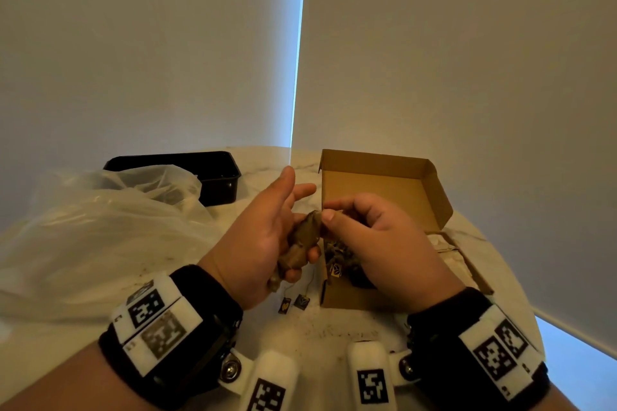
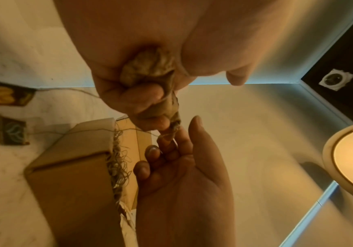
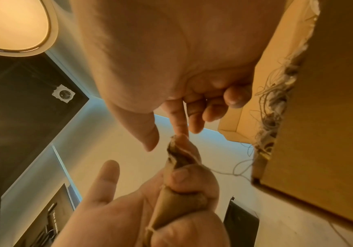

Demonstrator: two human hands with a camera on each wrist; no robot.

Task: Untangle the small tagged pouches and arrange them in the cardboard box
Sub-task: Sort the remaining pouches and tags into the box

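- Left hand [image 1: 263, 237]: the lower fingers curl round a brown pouch [image 1: 298, 248] and clamp it against the palm; the index finger and thumb stand out straight, clear of it.
- Right hand [image 1: 377, 237]: thumb and forefinger pinch the pouch's upper tip; the other fingers are curled loosely behind. In the right wrist view the fingertips [image 3: 179, 132] meet the crumpled top edge of the pouch [image 3: 177, 180].
- Pouch, position: held in the air between the two hands, just beside the near left wall of the cardboard box [image 1: 384, 183], above the table [image 1: 334, 330].
- Pouch, axis: the long axis runs from the heel of the left hand up and away toward the right fingertips; the narrow upper end points at the box.
- Strings: thin threads trail from the pouch down to two small dark tags [image 1: 293, 304] lying on the table in front of the box.
- Box: open, lid flap raised at the back; a tangle of further pouches and threads [image 1: 340, 260] lies inside at its near end.
- Surroundings: a crumpled clear plastic bag [image 1: 110, 230] lies left of the hands, with a black tray [image 1: 213, 173] behind it.
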